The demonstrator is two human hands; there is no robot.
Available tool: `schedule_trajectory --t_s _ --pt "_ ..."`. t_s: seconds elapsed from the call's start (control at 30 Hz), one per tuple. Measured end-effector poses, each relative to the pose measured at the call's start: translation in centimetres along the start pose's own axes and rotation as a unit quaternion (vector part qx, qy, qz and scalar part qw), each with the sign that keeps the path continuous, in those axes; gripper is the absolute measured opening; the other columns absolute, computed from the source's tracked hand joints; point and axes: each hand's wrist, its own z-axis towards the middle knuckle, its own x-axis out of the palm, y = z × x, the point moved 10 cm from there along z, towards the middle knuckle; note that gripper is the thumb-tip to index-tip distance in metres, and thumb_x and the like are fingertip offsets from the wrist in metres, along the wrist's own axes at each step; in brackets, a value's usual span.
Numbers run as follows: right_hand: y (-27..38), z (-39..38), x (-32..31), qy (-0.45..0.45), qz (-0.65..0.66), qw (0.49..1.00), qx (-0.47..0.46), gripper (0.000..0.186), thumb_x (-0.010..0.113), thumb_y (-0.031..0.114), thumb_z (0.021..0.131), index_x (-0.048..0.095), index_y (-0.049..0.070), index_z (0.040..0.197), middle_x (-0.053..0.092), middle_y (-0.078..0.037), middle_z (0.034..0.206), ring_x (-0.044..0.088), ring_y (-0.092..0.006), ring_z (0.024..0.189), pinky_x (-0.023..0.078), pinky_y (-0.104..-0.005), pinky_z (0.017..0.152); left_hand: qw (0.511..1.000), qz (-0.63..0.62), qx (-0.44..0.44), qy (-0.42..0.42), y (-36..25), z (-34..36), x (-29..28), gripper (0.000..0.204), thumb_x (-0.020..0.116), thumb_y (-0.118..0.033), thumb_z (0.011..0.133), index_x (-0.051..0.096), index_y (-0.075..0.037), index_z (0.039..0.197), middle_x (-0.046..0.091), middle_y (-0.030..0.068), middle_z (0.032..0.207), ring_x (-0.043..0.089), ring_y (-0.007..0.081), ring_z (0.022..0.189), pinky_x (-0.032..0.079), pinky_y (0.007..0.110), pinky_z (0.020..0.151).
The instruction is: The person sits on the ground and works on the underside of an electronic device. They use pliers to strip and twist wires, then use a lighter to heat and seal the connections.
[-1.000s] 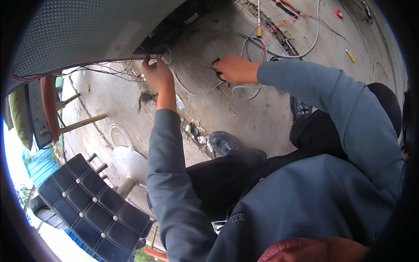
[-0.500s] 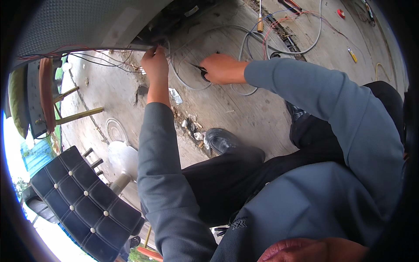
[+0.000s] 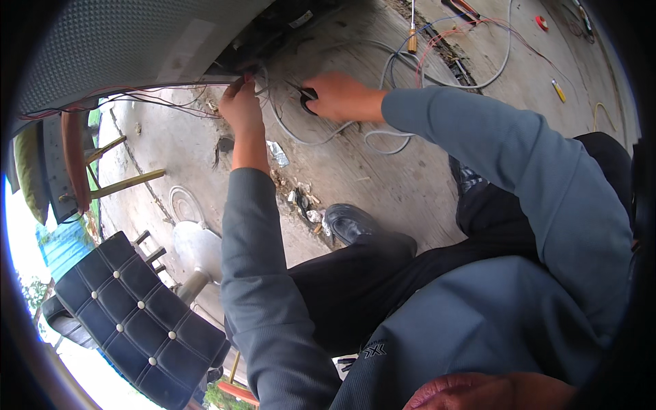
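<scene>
My left hand (image 3: 240, 109) is raised to the lower edge of a grey textured panel (image 3: 133, 48), its fingers pinched round a small red piece, perhaps a wire end. Loose red and black wires (image 3: 164, 99) run along that edge to beside it. My right hand (image 3: 342, 99) grips a black-handled tool (image 3: 309, 101), like scissors or snips, with its thin tip pointing toward my left hand. A grey cable (image 3: 304, 143) loops on the concrete below both hands. The dark underside (image 3: 280, 27) of the panel is too shadowed to make out.
A screwdriver (image 3: 413, 39), red-handled pliers (image 3: 461, 10), red tape (image 3: 542, 23) and a yellow knife (image 3: 558, 90) lie at upper right among wires. A padded black seat (image 3: 133, 307) with metal base and stacked furniture (image 3: 76, 164) stand at left. Debris (image 3: 304, 205) lies by my shoes.
My right hand with the black tool has moved leftward and slightly up, closer to my left hand, which has stayed at the panel edge.
</scene>
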Motion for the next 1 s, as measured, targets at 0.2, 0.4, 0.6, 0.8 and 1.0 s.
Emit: schedule_trajectory --t_s 0.2,0.4,0.6,0.8,1.0 --pt "0.7 2.3 -1.0 -0.038 0.016 0.999 -0.009 0.040 0.064 0.031 0.083 0.069 0.006 0.113 0.070 -0.020 0.098 0.065 -0.0411 0.093 0.052 -0.0478 0.080 0.998 -0.008 -0.051 0.022 0.7 -1.1 0.3 0.021 0.062 -0.007 0.089 0.072 -0.002 0.107 0.068 0.0022 0.094 0.060 0.0114 0.082 0.046 0.028 0.068" --pt "0.9 3.1 -0.6 -0.031 0.022 0.999 -0.015 0.045 0.065 0.035 0.081 0.070 0.005 0.114 0.071 -0.021 0.097 0.066 -0.0399 0.092 0.052 -0.0465 0.081 0.996 0.011 -0.062 0.060 1.5 -1.0 0.9 0.033 0.061 -0.012 0.088 0.069 -0.003 0.119 0.068 0.0039 0.108 0.062 0.0159 0.097 0.049 0.034 0.077" --pt "1.0 3.9 -1.1 -0.005 0.065 0.998 -0.002 0.047 0.065 0.038 0.079 0.070 0.005 0.111 0.070 -0.022 0.095 0.066 -0.0400 0.091 0.052 -0.0462 0.079 0.996 0.046 -0.034 0.069 1.0 -0.8 1.2 0.034 0.064 -0.018 0.091 0.069 -0.002 0.121 0.070 0.0045 0.109 0.062 0.0155 0.095 0.049 0.032 0.073" --pt "1.5 4.6 -0.6 0.044 0.052 0.998 0.012 0.045 0.064 0.040 0.079 0.071 0.005 0.107 0.070 -0.023 0.094 0.066 -0.0411 0.091 0.051 -0.0476 0.079 0.995 0.064 -0.009 0.078 1.4 -0.3 0.8 0.036 0.065 -0.016 0.088 0.069 0.001 0.120 0.071 0.0073 0.110 0.064 0.0164 0.094 0.049 0.030 0.071" --pt "0.7 4.4 -0.1 0.022 0.052 0.998 0.023 0.045 0.065 0.043 0.079 0.072 0.005 0.102 0.070 -0.023 0.094 0.065 -0.0413 0.092 0.051 -0.0476 0.079 0.992 0.100 0.013 0.080 1.0 -0.3 1.3 0.035 0.064 -0.015 0.090 0.069 0.002 0.119 0.071 0.0082 0.109 0.064 0.0168 0.092 0.049 0.028 0.070"
